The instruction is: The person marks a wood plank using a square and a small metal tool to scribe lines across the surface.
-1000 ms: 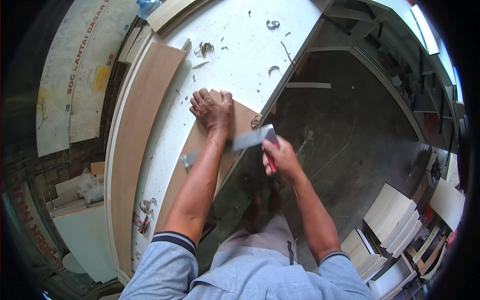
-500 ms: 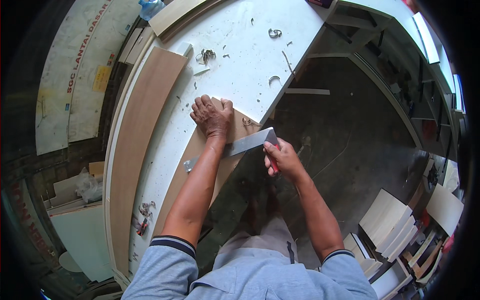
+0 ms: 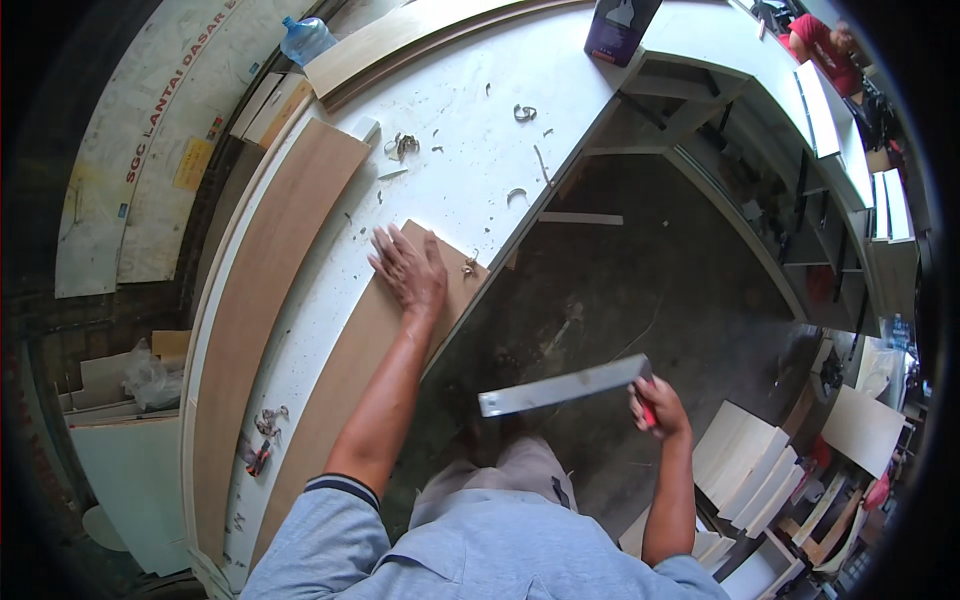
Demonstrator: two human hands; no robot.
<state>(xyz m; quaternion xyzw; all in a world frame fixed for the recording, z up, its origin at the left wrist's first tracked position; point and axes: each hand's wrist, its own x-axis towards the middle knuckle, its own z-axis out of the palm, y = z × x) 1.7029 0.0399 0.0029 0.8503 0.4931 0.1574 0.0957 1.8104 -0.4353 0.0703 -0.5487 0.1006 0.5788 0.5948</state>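
My left hand (image 3: 412, 272) lies flat on a brown wooden board (image 3: 345, 375), fingers stretched out near its far end. This board lies along the white worktop (image 3: 470, 160), by its right edge. Off to the right, my right hand (image 3: 660, 408) is closed around the red handle of a handsaw (image 3: 565, 387). Its plain metal blade points left, in the air over the dark floor and apart from the board. Curled scraps (image 3: 470, 267) sit on the board beside my left hand.
A longer brown board (image 3: 270, 300) lies on the worktop's left side. Curled shavings (image 3: 403, 146) and a red-handled tool (image 3: 258, 460) are on the white surface. A dark container (image 3: 618, 32) stands at the far edge. Stacked panels (image 3: 745, 465) are at lower right. A person in red (image 3: 828, 52) is far right.
My right hand has drawn the handsaw off the board, moving right and toward me. My left hand has flattened on the board, its fingers now stretched out. The view has shifted slightly.
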